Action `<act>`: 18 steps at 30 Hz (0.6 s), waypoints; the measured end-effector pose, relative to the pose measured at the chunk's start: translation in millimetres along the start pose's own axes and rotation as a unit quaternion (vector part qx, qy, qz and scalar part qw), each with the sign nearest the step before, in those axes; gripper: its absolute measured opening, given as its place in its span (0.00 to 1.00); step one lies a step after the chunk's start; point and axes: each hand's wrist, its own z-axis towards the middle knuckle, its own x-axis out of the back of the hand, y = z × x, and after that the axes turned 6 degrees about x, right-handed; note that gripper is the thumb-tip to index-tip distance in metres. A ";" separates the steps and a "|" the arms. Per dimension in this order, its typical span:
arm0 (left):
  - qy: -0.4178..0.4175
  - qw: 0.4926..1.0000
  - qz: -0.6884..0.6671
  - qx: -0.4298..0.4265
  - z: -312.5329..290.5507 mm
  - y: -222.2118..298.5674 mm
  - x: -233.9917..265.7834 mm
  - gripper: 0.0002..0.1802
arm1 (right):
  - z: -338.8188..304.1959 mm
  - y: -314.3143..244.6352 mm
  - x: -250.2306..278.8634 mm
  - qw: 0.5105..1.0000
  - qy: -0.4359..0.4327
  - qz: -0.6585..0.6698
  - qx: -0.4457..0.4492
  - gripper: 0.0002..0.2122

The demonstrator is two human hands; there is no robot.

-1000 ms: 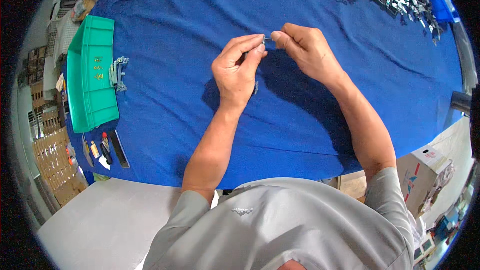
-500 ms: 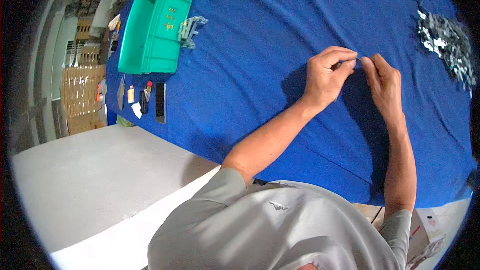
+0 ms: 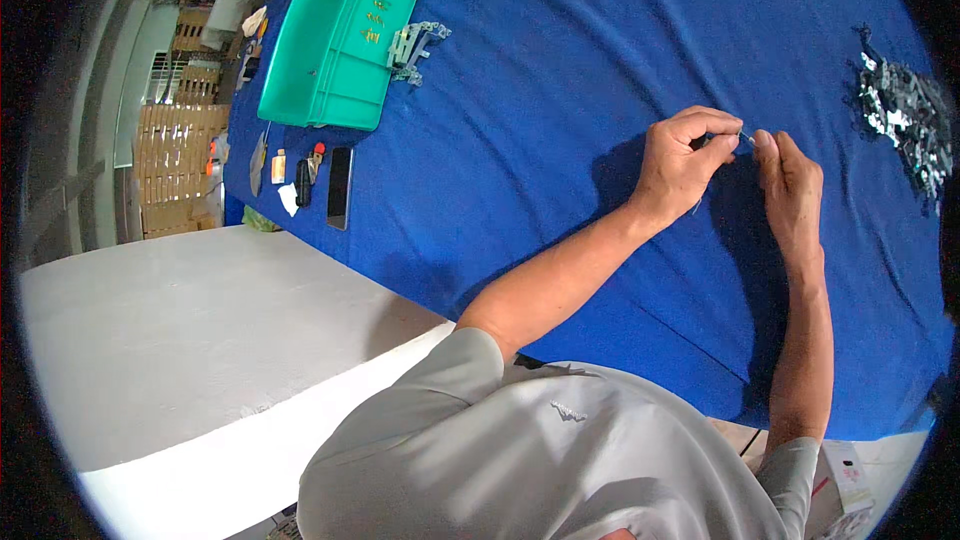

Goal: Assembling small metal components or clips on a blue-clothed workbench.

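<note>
Item: green crate [image 3: 340,80], off to my left; yellow characters [image 3: 375,19], a short column down the outer side wall, too small for me to make out. Item: my grey shirt [image 3: 480,450]; one pale emblem [image 3: 568,411] on the chest, any lettering in it blurred. Item: pale carton [image 3: 850,490], low on my right; red print [image 3: 820,487], a slanting stripe and smaller marks, illegible to me. Words I can read: none.
</note>
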 end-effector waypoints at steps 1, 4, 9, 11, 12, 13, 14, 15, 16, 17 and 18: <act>-0.001 1.000 0.000 0.000 1.0 -1.8 0.2 0.08 | 0.9 -5.5 -2.3 1.000 0.001 0.000 0.000 0.11; 0.022 1.000 -0.014 -0.007 1.4 -3.5 1.0 0.08 | 3.7 -24.7 -8.6 0.986 0.099 0.129 0.040 0.13; 0.011 0.999 -0.035 0.012 2.0 -2.9 -3.8 0.07 | -1.3 -8.6 1.6 0.997 0.051 -0.009 0.065 0.14; 0.015 0.999 -0.022 0.022 0.2 4.0 -6.3 0.08 | -2.7 -6.9 1.1 0.998 0.051 -0.001 0.042 0.15; 0.017 1.000 0.014 0.017 -0.9 1.6 1.3 0.09 | -0.8 -19.4 4.2 1.000 0.012 0.027 -0.005 0.12; 0.020 0.999 0.006 0.030 -0.6 -1.3 5.8 0.10 | 0.9 -22.8 -0.9 0.996 0.042 0.072 0.030 0.10; 0.026 0.998 0.027 0.041 1.5 -0.8 8.2 0.11 | 3.0 -20.4 -4.5 0.997 0.052 0.039 0.042 0.09; 0.038 0.996 0.010 0.083 -0.6 9.6 4.2 0.11 | 1.9 -12.7 -8.7 0.998 0.024 0.057 0.028 0.08; 0.044 0.996 0.031 0.077 0.2 9.2 9.1 0.12 | 3.5 -11.9 -15.2 0.995 0.043 0.046 0.075 0.08; 0.037 0.996 0.038 0.078 -0.2 6.9 9.5 0.12 | 1.5 -5.0 -21.6 0.994 0.060 0.031 0.089 0.08; 0.033 0.995 0.036 0.084 0.0 3.1 11.3 0.12 | 1.3 -3.6 -22.4 0.994 0.060 0.000 0.094 0.09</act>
